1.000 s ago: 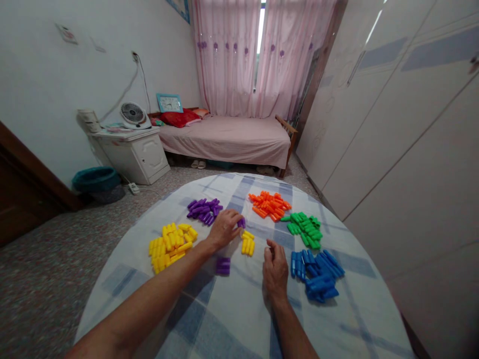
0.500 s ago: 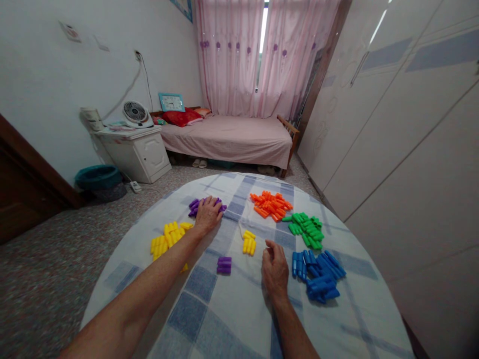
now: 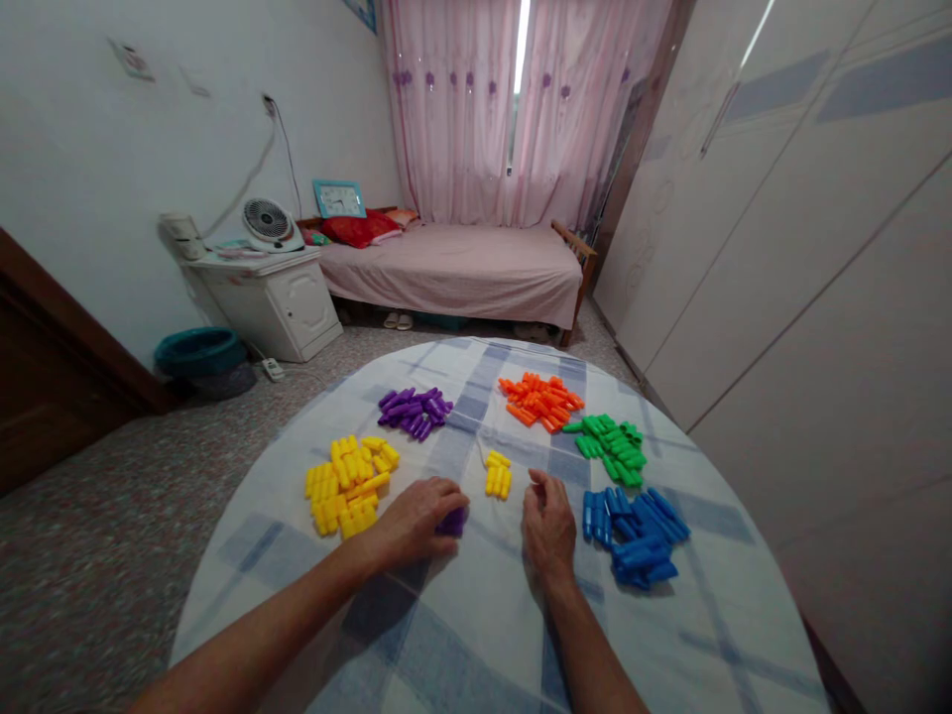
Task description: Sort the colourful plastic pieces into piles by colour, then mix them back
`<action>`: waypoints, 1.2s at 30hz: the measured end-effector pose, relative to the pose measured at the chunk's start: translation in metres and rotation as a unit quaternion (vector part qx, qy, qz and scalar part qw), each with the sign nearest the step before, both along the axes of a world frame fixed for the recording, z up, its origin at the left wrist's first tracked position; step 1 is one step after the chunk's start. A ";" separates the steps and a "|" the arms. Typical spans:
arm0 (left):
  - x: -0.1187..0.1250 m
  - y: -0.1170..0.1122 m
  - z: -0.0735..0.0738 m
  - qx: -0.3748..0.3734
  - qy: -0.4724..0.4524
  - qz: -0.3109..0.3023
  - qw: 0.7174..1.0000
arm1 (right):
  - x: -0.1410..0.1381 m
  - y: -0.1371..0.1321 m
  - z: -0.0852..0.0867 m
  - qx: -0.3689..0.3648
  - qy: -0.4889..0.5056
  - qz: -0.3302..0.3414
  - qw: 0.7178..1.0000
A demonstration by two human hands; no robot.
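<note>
My left hand (image 3: 420,518) lies on the round table (image 3: 483,635), its fingers closed over a small cluster of purple pieces (image 3: 451,522) near the middle. My right hand (image 3: 548,528) rests loosely curled on the cloth and holds nothing, just left of the blue pile (image 3: 634,537). A small group of yellow pieces (image 3: 497,477) lies between and beyond the two hands. Farther out sit a yellow pile (image 3: 349,482), a purple pile (image 3: 414,408), an orange pile (image 3: 541,399) and a green pile (image 3: 611,442).
The table wears a blue-and-white checked cloth. Beyond it stand a pink bed (image 3: 461,268), a white cabinet (image 3: 268,299) with a fan (image 3: 268,222), a teal basin (image 3: 197,352) on the floor, and white wardrobe doors (image 3: 788,248) along the right.
My left hand went from the middle out to the far purple pile, then came back to the small purple cluster near the middle. My right hand stayed put.
</note>
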State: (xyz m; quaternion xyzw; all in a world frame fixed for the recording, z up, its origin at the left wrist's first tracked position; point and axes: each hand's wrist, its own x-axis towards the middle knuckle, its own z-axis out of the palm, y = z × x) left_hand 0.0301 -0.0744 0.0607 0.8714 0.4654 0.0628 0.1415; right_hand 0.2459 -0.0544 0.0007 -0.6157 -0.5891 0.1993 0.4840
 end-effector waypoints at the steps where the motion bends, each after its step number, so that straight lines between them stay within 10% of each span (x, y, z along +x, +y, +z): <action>1: 0.001 -0.002 -0.003 -0.001 0.004 0.010 1.000 | 0.000 0.000 0.001 -0.001 -0.001 -0.001 1.000; 8: -0.008 0.014 -0.006 0.061 -0.016 0.053 0.997 | 0.000 -0.001 0.001 0.003 0.007 0.003 1.000; 20: -0.055 0.116 -0.003 0.210 0.046 0.209 0.954 | 0.001 0.000 -0.002 0.010 0.003 -0.002 1.000; 30: -0.030 0.097 0.002 0.226 -0.006 0.184 0.957 | 0.000 0.000 0.000 0.003 -0.009 -0.001 1.000; 36: 0.025 0.082 -0.015 0.151 -0.040 0.042 0.987 | 0.000 0.000 -0.002 0.009 -0.010 0.000 1.000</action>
